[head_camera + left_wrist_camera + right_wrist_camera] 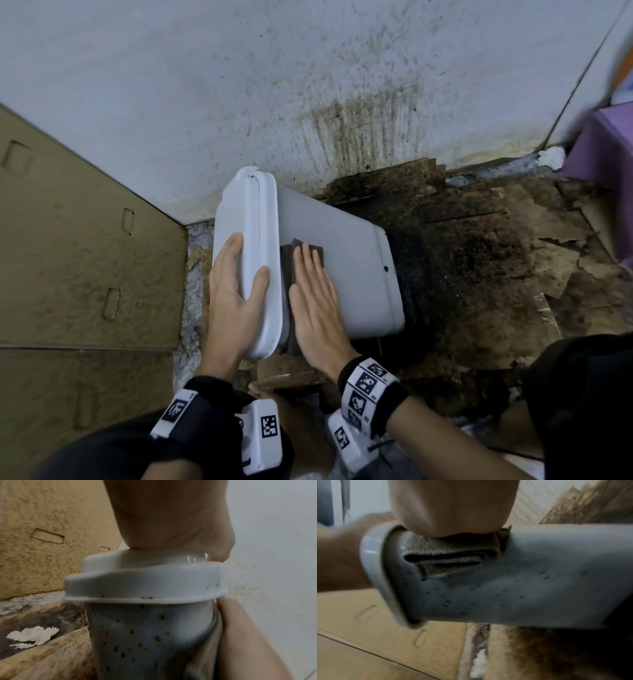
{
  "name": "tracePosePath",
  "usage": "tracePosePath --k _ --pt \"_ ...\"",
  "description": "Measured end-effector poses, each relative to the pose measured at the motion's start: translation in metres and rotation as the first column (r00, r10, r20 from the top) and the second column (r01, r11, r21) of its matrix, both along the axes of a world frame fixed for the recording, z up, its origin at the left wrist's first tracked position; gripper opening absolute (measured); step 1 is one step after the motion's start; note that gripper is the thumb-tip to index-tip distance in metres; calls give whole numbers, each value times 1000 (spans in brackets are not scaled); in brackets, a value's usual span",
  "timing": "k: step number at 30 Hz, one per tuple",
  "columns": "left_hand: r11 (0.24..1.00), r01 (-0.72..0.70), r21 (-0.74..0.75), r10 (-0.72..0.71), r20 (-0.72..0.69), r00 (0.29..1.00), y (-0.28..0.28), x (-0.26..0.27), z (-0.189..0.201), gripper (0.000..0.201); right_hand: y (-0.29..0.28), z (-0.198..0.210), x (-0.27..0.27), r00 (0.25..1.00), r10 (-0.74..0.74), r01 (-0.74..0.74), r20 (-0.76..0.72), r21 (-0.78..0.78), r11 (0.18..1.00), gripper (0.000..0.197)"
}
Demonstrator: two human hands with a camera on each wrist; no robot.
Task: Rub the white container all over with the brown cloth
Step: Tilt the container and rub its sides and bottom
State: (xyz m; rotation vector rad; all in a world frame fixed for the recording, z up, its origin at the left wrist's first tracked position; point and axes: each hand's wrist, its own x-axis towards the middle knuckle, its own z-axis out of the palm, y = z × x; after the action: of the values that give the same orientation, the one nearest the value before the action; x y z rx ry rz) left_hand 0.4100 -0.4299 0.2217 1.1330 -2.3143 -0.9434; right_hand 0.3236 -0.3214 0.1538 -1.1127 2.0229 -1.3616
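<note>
White container [342, 260]: lying on its side on the stained floor, lid end toward the cardboard at the left, base end toward the dark soiled patch at the right; far side close to the foot of the wall.
Lid [246, 246]: white, wide-rimmed, closed on the container; seen edge-on in the left wrist view [145, 580].
Container body, underside: dotted with small brown specks in both wrist views [137, 635] [522, 585].
Brown cloth [291, 260]: folded into a pad, flat on the upper face of the container just beside the lid rim; folded layers visible in the right wrist view [447, 557].
Right hand [315, 308]: fingers straight and together, palm down, pressing the cloth onto the container; nothing gripped.
Left hand [236, 284]: clasped over the lid end, fingers spread on the lid top, thumb hooked round the rim onto the side; steadying hold on the container.
Floor [496, 274]: torn, darkly stained sheets, heaviest below the wall stain.
Wall [239, 85]: pale, with brown streaks and spatter above the container.
Cardboard [85, 240]: flat tan sheets with slot cuts, left of the container.
White scrap [32, 635]: crumpled, on the floor near the cardboard edge.
Wristbands [370, 390]: black, carrying white coded markers, on both wrists.
</note>
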Motion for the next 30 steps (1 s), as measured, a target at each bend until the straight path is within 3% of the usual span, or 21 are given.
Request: tracePosePath --k 5,8,10,13,16,23,27,30 --pt "1000 -18 22 18 -3 1000 -1 3 1 67 27 -39 -30 1000 28 -28 -14 25 999 55" --pt "999 -25 30 25 -11 1000 -1 3 2 67 51 -93 -48 995 -103 103 -6 133 986 56" --pt "1000 -14 23 15 -22 1000 0 1 2 67 59 -116 -56 974 -202 178 102 206 962 58" --pt "1000 -7 20 8 -17 1000 1 -1 2 67 51 -110 -58 923 -290 215 254 284 934 55" --pt "1000 -6 19 6 -15 1000 1 -1 2 68 34 -82 -49 922 -300 215 244 320 923 58" --pt "1000 3 -3 -3 -14 1000 2 -1 0 67 3 2 -1 996 1 -6 84 62 998 56" --pt "1000 8 -10 -8 -18 1000 1 -1 0 67 20 -18 -18 999 41 -41 -12 18 999 57" --pt "1000 -19 11 19 -21 1000 -2 2 -1 67 34 -59 -37 999 -28 29 -15 68 997 56"
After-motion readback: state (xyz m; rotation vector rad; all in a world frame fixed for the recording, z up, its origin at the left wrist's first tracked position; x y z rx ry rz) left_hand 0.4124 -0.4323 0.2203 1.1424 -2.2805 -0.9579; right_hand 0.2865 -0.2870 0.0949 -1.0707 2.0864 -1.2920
